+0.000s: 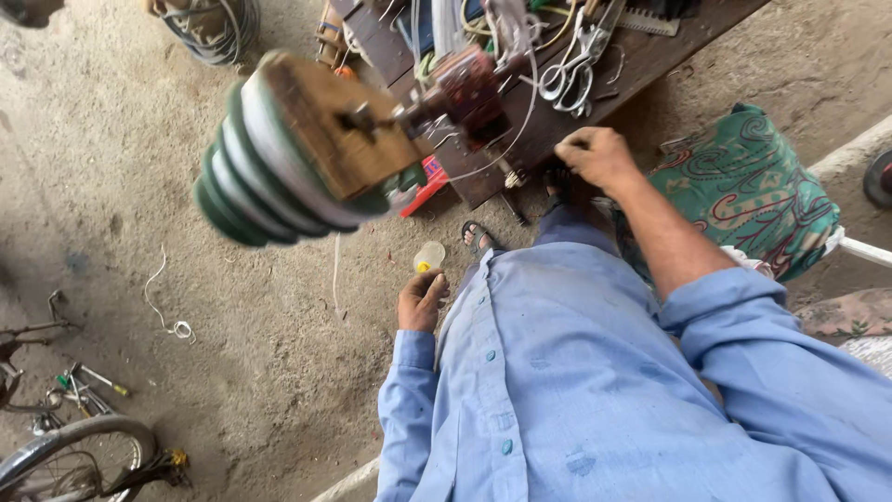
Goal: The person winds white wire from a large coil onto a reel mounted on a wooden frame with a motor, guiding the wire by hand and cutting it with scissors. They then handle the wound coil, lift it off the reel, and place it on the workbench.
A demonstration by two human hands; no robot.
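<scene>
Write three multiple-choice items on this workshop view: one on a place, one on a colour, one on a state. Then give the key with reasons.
1. Where do the scissors lie?
A. on the wooden bench
B. on the floor
C. on the cushion

2. What colour is the shirt?
A. white
B. light blue
C. red

3. How is the right hand?
A. flat open
B. out of view
C. fingers curled, pinching at the bench edge

Key: 1 A, they rest among tools on the bench. 2 B, the buttoned cloth is pale blue. 3 C, the fingers bend inward there.

1 head camera looks steeply down, close above the torso
</scene>
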